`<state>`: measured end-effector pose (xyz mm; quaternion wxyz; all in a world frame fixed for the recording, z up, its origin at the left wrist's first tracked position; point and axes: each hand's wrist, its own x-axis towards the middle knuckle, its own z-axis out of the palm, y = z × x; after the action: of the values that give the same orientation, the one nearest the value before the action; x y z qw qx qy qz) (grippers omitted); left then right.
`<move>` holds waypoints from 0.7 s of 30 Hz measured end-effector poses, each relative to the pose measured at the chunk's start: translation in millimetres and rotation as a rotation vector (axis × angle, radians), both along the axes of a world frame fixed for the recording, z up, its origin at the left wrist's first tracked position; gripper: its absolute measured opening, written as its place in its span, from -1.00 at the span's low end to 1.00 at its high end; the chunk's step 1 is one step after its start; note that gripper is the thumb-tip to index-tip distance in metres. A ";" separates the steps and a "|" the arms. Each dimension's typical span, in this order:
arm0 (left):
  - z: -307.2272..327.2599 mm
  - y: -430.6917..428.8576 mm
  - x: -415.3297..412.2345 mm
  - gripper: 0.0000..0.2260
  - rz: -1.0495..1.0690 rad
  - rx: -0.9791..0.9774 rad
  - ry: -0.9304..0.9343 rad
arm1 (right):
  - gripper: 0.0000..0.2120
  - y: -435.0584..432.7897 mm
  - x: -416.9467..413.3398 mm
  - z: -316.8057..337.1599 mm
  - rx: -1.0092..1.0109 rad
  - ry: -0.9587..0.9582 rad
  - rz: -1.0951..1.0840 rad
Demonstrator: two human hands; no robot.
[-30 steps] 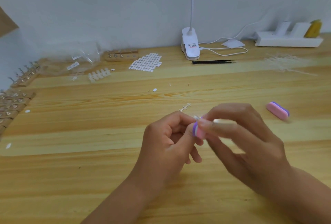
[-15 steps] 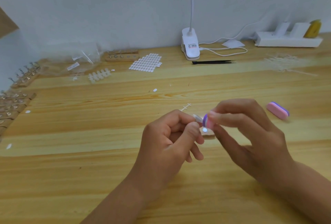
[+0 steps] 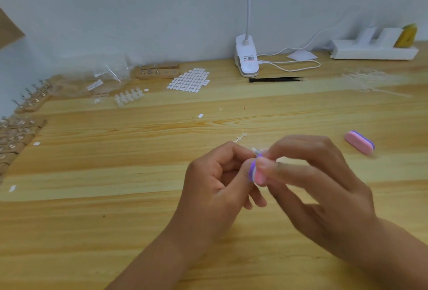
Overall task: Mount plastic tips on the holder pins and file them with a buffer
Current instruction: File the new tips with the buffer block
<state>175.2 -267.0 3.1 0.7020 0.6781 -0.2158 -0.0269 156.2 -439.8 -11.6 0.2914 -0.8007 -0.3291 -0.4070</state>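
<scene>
Buffer [image 3: 254, 171] slid left, in right hand [image 3: 324, 187], against tip [image 3: 255, 150] in left hand [image 3: 217, 187]

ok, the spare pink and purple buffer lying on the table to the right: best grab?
Probably from above, pinching the spare buffer across its two long sides at mid-length. It lies flat on the table with its pink face up. Its ends are rounded and give less hold, and nothing crowds its sides.

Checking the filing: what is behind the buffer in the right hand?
Only the end of a clear plastic tip shows, pinched by the left hand; buffer and fingers cover the rest.
</scene>
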 end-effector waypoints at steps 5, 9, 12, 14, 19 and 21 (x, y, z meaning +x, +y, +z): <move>-0.7 0.0 1.7 -0.89 0.011 0.008 0.016 | -0.76 -4.8 5.5 2.3 0.049 0.043 -0.041; -0.4 1.0 0.3 -0.90 -0.014 0.000 0.002 | -0.78 0.4 0.2 -0.9 0.015 0.006 -0.006; -1.0 1.2 1.4 -0.87 -0.004 0.003 0.019 | -0.79 -6.4 6.6 0.6 0.037 0.032 -0.064; -0.9 0.4 1.5 -0.87 -0.009 -0.003 0.018 | -0.78 -0.5 3.7 0.3 0.053 0.033 -0.033; -0.9 0.9 0.7 -0.89 -0.008 -0.002 0.021 | -0.78 -6.6 6.3 0.6 0.011 0.007 -0.050; -0.8 0.8 0.9 -0.88 -0.011 -0.005 0.031 | -0.80 -8.1 7.8 1.5 0.035 0.032 -0.055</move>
<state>176.1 -266.2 2.3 0.7067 0.6747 -0.2089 -0.0407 164.0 -447.9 -10.2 0.2992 -0.8107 -0.2949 -0.4077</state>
